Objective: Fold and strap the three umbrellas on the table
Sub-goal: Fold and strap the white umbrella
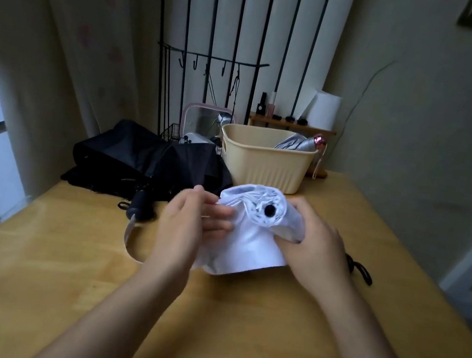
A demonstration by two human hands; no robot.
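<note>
A: Starting with the head view. Gripping what, and where?

B: Wrapping the right hand [317, 245] round the bundled canopy of the white umbrella [253, 238], with curled fingers and the tip end turned upward. Laying the left hand [186, 226] against the loose cloth with fingers nearly straight, not clearly pinching. Holding the bundle just above the counter [205, 314], near its middle.

A: Spotting the other two?

B: Seeing the black umbrella [144, 160] lying loose at the far left of the counter. Seeing the silver umbrella [296, 143] leaning in the beige basket [261, 167] behind, apparently rolled already.

A: Judging the step?

B: Probably gathering pleats, not yet strapping.

A: Doing it well, how?

B: Gripping firmly near the black tip [269, 210] with the right while smoothing each panel flat with the left. Wrapping every fold the same way round the shaft and avoiding bunched cloth. Hunting for the closure strap only after pulling the roll tight; not making one out here.
</note>
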